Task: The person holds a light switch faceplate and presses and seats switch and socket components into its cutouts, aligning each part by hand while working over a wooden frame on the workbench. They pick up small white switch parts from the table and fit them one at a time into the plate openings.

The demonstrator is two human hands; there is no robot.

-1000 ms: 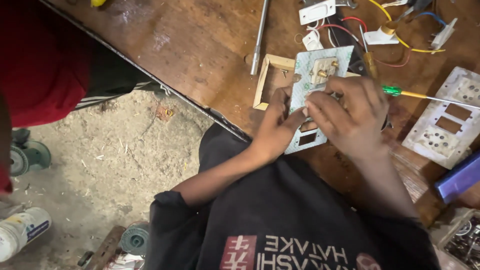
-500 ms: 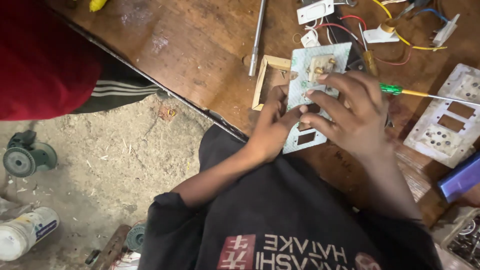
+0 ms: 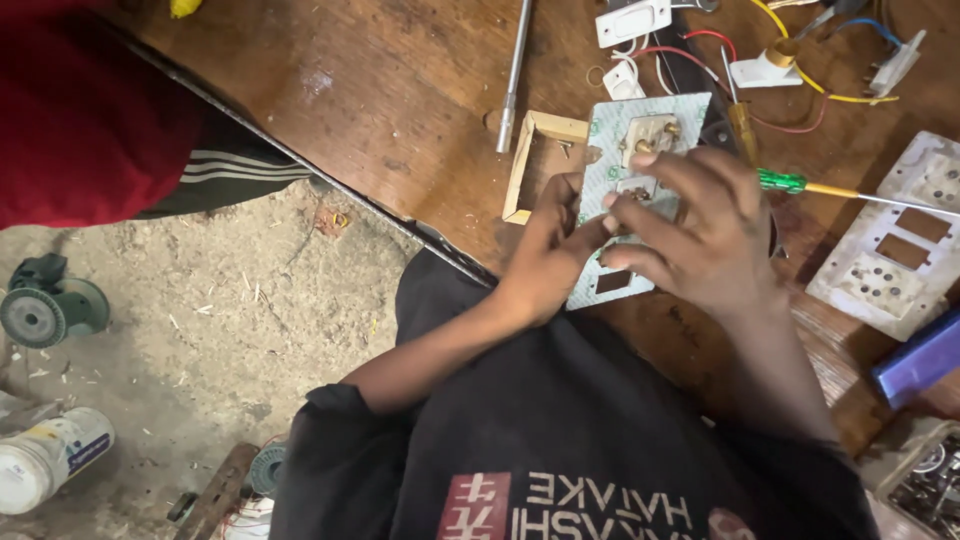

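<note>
Both hands centre-right | left hand (image 3: 545, 255) fingers grip switch plate (image 3: 640, 180) edge | right hand (image 3: 700, 235) fingers curled over it (wooden surface (image 3: 400, 90) beneath)

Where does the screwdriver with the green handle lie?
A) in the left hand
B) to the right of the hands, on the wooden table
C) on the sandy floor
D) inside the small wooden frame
B: the green-handled screwdriver lies on the wooden table, just right of the right hand, its shaft pointing right.
</note>
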